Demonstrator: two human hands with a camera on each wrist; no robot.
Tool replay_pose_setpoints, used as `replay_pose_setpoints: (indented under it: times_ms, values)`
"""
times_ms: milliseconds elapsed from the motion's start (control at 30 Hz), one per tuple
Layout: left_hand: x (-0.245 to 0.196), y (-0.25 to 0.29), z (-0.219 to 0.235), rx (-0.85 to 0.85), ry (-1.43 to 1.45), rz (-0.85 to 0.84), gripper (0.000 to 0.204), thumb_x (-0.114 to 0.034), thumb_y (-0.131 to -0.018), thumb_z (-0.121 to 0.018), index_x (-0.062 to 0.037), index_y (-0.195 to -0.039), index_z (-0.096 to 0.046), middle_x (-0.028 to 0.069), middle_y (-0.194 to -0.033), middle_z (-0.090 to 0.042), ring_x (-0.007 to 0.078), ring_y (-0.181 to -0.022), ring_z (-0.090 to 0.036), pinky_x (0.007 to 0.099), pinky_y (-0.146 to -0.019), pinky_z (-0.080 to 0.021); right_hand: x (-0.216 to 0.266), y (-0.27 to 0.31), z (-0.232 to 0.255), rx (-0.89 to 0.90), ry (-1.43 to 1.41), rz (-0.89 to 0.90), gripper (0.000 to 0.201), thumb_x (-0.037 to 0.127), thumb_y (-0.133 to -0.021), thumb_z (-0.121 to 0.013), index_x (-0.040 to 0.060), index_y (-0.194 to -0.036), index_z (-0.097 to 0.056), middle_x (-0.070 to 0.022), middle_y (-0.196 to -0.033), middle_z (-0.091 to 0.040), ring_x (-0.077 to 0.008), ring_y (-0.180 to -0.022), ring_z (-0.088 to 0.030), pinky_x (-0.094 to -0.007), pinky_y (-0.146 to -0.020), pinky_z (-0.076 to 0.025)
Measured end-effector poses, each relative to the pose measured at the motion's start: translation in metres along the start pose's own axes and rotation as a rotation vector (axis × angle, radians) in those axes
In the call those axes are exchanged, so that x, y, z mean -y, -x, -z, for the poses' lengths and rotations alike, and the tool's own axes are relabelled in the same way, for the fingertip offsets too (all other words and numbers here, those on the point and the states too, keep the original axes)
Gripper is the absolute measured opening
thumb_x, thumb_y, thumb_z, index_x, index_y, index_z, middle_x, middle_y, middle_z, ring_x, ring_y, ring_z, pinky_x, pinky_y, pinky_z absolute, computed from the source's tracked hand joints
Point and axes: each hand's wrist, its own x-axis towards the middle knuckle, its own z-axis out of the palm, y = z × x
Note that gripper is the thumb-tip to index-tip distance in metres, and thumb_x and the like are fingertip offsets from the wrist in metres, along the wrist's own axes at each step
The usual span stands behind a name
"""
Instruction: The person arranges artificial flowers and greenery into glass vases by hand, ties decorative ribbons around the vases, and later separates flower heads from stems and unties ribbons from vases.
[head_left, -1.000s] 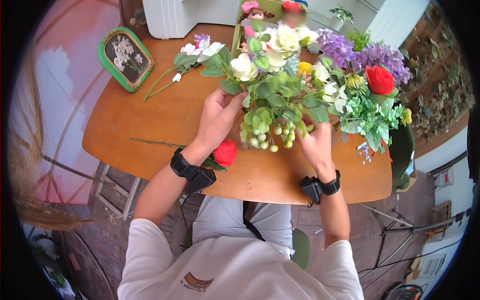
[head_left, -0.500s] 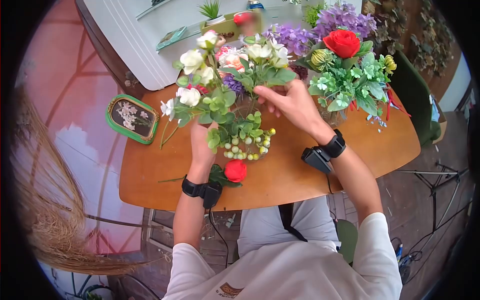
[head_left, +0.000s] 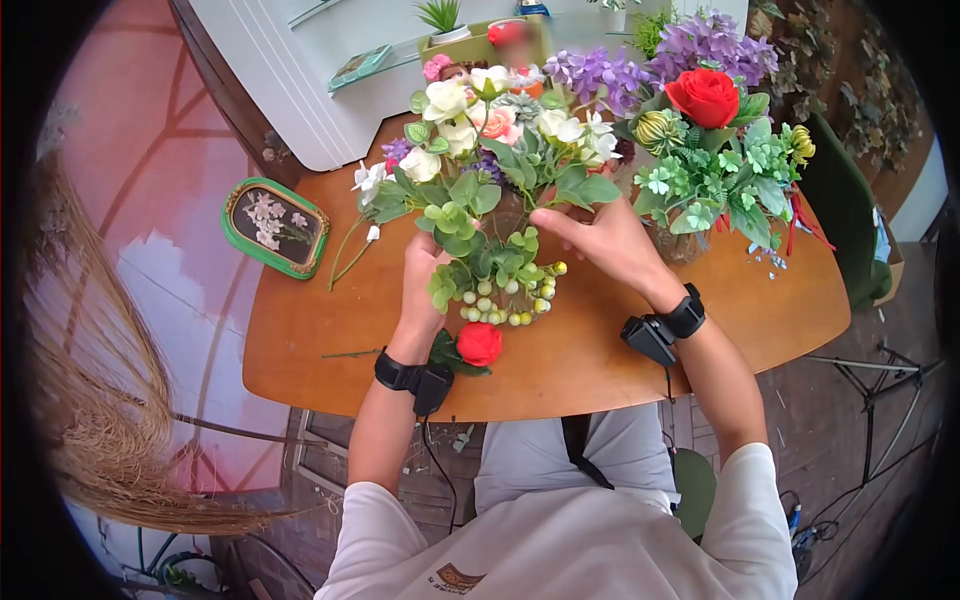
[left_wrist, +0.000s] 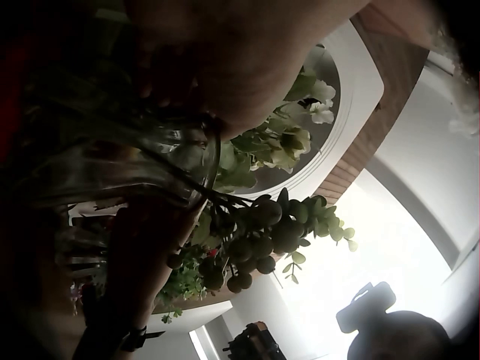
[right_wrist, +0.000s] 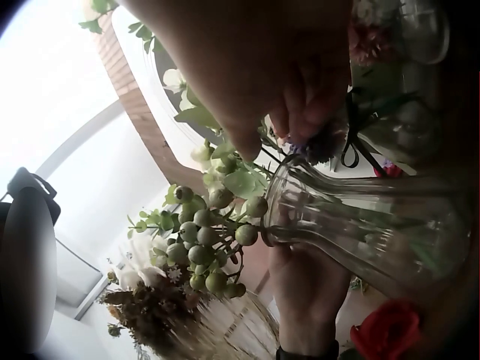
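One hand, the left hand [head_left: 425, 280], grips a glass vase [right_wrist: 367, 232] at frame centre, seemingly steadying it beneath white flowers [head_left: 447, 100], while the right hand [head_left: 610, 240], grip indeterminable, adjoins the rim.

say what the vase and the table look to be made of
Vase: clear and glossy, probably glass, as stems show through its shiny wall. Table: smooth with a soft sheen, likely wood or veneer, going by its orange-brown colour.
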Motion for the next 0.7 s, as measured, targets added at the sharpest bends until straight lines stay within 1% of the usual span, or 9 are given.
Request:
replay_pose_setpoints:
  times_ms: [100, 167, 233, 267, 433, 567, 600, 667, 700]
  values:
    - [0.004, 0.001, 0.004, 0.013, 0.009, 0.009, 0.034, -0.021, -0.097, -0.068, 0.0017, -0.121, -0.060, 0.0067, -0.114, -0.067, 0.0116, -0.099, -0.064, 0.0285, -0.086, -0.052, 0.004, 0.011, 0.001, 0.063, -0.095, -0.120, 0.030, 0.029, -0.092, -0.076, 0.0035, -0.103, -0.063, -0.0007, -0.080, -0.066, -0.0059, -0.061, -0.056, -0.0236, -0.050, -0.044]
    - [0.003, 0.004, 0.006, 0.002, -0.007, 0.019, 0.035, -0.021, -0.097, -0.068, 0.0018, -0.123, -0.059, 0.0072, -0.115, -0.067, 0.0122, -0.100, -0.064, 0.0287, -0.087, -0.052, -0.001, 0.015, 0.002, 0.052, -0.095, -0.138, 0.042, 0.035, -0.089, -0.077, 0.0024, -0.112, -0.065, -0.0012, -0.081, -0.067, -0.0077, -0.062, -0.055, -0.0274, -0.056, -0.046]
    - [0.000, 0.007, 0.007, 0.059, 0.122, -0.035, 0.037, -0.021, -0.097, -0.068, 0.0014, -0.124, -0.059, 0.0075, -0.117, -0.067, 0.0130, -0.101, -0.064, 0.0288, -0.089, -0.052, -0.004, 0.020, 0.004, 0.083, -0.102, -0.156, 0.043, 0.035, -0.089, -0.077, 0.0013, -0.112, -0.063, -0.0015, -0.081, -0.067, -0.0077, -0.063, -0.056, -0.0274, -0.056, -0.046]
    - [-0.005, 0.007, 0.009, 0.083, 0.100, 0.013, 0.039, -0.020, -0.097, -0.068, 0.0018, -0.127, -0.057, 0.0077, -0.120, -0.066, 0.0137, -0.106, -0.063, 0.0292, -0.092, -0.050, -0.008, 0.022, 0.005, 0.096, -0.076, -0.173, 0.041, 0.034, -0.089, -0.077, 0.0009, -0.109, -0.063, -0.0018, -0.081, -0.067, -0.0076, -0.063, -0.056, -0.0274, -0.056, -0.046]
    - [-0.023, 0.016, 0.013, 0.127, 0.028, -0.016, 0.042, -0.014, -0.097, -0.065, 0.0029, -0.133, -0.053, 0.0098, -0.126, -0.062, 0.0160, -0.115, -0.059, 0.0322, -0.099, -0.047, -0.018, 0.034, 0.009, 0.117, -0.078, -0.202, 0.030, 0.026, -0.092, -0.073, -0.0014, -0.101, -0.064, -0.0016, -0.081, -0.066, -0.0072, -0.062, -0.057, -0.0273, -0.056, -0.046]
    - [-0.039, 0.026, 0.029, 0.176, -0.208, -0.051, 0.043, -0.014, -0.095, -0.067, 0.0028, -0.133, -0.054, 0.0112, -0.123, -0.063, 0.0178, -0.113, -0.061, 0.0336, -0.099, -0.049, -0.024, 0.040, 0.011, 0.146, -0.108, -0.238, 0.032, 0.019, -0.093, -0.069, -0.0022, -0.117, -0.064, -0.0006, -0.083, -0.066, -0.0063, -0.066, -0.057, -0.0251, -0.059, -0.047]
    - [-0.041, 0.024, 0.043, 0.201, -0.399, -0.038, 0.039, -0.015, -0.094, -0.068, 0.0023, -0.128, -0.058, 0.0105, -0.121, -0.063, 0.0177, -0.111, -0.062, 0.0337, -0.096, -0.051, -0.023, 0.040, 0.011, 0.163, -0.100, -0.231, 0.037, 0.014, -0.093, -0.067, -0.0020, -0.126, -0.061, -0.0002, -0.083, -0.066, -0.0062, -0.067, -0.057, -0.0241, -0.060, -0.048]
    - [-0.046, 0.016, 0.067, 0.196, -0.717, -0.045, 0.027, -0.017, -0.092, -0.069, 0.0011, -0.113, -0.068, 0.0090, -0.115, -0.067, 0.0171, -0.106, -0.065, 0.0335, -0.086, -0.054, -0.019, 0.041, 0.009, 0.168, -0.116, -0.233, 0.037, 0.013, -0.093, -0.067, -0.0020, -0.126, -0.060, -0.0001, -0.082, -0.066, -0.0060, -0.067, -0.057, -0.0237, -0.060, -0.048]
    - [-0.048, 0.010, 0.080, 0.161, -0.907, -0.046, 0.025, -0.017, -0.092, -0.069, 0.0011, -0.109, -0.068, 0.0105, -0.111, -0.068, 0.0218, -0.103, -0.067, 0.0353, -0.084, -0.053, -0.017, 0.041, 0.008, 0.164, -0.127, -0.241, 0.037, 0.011, -0.093, -0.066, -0.0020, -0.126, -0.059, 0.0001, -0.082, -0.066, -0.0059, -0.067, -0.057, -0.0232, -0.060, -0.048]
